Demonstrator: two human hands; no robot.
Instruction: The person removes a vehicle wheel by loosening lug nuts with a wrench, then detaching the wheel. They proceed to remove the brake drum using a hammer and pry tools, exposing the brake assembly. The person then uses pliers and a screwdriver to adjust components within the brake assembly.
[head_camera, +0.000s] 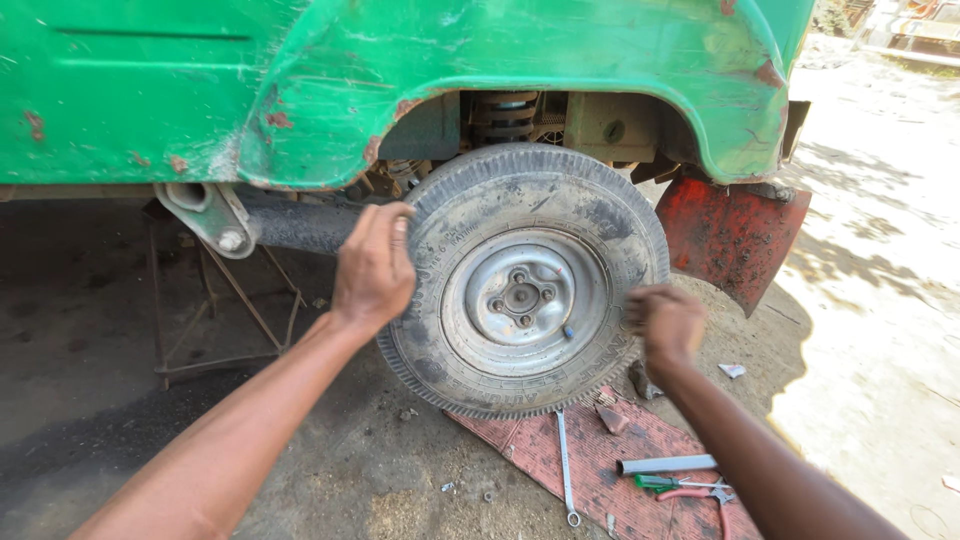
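Foreground: a worn red rubber mat (600, 460) on the dirt carries a long steel spanner (566, 465), a short grey metal tube (667, 464) and red-handled pliers (690, 490). Middle ground: the left hand (373, 266) lies on the upper left tread of the black tyre on its grey steel wheel (522, 282), fingers curled over the edge and gripping it; the right hand (667, 322) closes on the lower right sidewall, fingers bent, slightly blurred. The wheel stands upright inside the arch, its lower edge on the mat. Held well, both hands grip opposite sides evenly, keeping the wheel square to the hub. Background: the dented green vehicle body (300, 80), a red mudflap (730, 240) and a coil spring (503, 115).
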